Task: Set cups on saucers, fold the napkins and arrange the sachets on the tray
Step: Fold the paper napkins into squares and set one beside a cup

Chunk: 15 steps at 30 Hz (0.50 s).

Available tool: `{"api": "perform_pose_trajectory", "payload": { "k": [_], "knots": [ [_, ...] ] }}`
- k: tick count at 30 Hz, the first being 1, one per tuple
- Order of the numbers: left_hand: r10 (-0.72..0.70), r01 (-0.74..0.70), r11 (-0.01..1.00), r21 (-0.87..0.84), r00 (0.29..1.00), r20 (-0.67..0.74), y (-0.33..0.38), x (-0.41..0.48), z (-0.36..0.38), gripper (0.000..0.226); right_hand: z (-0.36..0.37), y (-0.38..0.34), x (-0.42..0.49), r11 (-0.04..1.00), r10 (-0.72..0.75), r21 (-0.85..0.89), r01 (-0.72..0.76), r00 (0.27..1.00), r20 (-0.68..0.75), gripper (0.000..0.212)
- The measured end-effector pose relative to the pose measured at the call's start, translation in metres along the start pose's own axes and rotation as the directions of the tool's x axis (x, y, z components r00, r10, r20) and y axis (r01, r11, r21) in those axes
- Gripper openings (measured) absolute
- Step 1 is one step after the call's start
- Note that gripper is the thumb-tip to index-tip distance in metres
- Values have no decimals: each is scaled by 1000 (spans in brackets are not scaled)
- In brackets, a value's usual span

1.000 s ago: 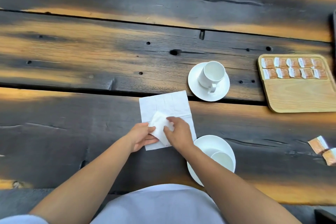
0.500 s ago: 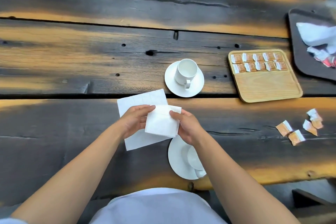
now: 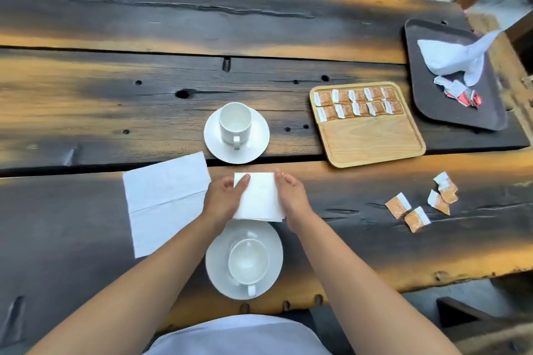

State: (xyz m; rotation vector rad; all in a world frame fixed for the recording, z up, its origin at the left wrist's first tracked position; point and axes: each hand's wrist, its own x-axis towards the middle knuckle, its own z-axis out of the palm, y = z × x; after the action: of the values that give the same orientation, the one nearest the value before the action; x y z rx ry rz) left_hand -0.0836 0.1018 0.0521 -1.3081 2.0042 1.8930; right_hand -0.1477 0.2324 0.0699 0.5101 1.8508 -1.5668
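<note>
Closest to the person, a white cup is sitting upright on its saucer near the table edge, handle pointing back toward them. Just beyond that, both hands are gripping a folded napkin: the left hand is pinching its left edge with the thumb lying on top, and the right hand is clamping the right edge, fingers curled around it. Can't tell whether the napkin is touching the table or hanging just above it. To the left, partly under the left hand, a second napkin is lying flat and mostly unfolded. Off to the right, 4 loose orange sachets are lying scattered on the wood (a couple look crumpled). Further out, a second cup is standing on its own saucer. Right of that, the wooden tray is holding 10 sachets in 2 neat rows of 5 along its far side, the near half showing bare wood. Farthest right, a dark tray is carrying a rumpled white cloth and some red and white packets.
</note>
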Motion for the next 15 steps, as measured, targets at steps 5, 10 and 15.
{"api": "perform_pose_trajectory", "payload": {
  "k": [5, 10, 15],
  "knots": [
    [44, -35, 998, 56, 986, -162, 11, -2, 53, 30, -62, -9, 30, 974, 161, -176, -139, 980, 119, 5],
    [-175, 164, 977, -138, 982, -67, 30, 22, 98, 26, -102, -34, 70, 970, 129, -217, -105, 987, 100, 4],
    [-319, 309, 915, -258, 948, 1, 51, 50, 125, 20, -111, -63, 111, 961, 61, -271, -47, 997, 45, 17]
  ]
}}
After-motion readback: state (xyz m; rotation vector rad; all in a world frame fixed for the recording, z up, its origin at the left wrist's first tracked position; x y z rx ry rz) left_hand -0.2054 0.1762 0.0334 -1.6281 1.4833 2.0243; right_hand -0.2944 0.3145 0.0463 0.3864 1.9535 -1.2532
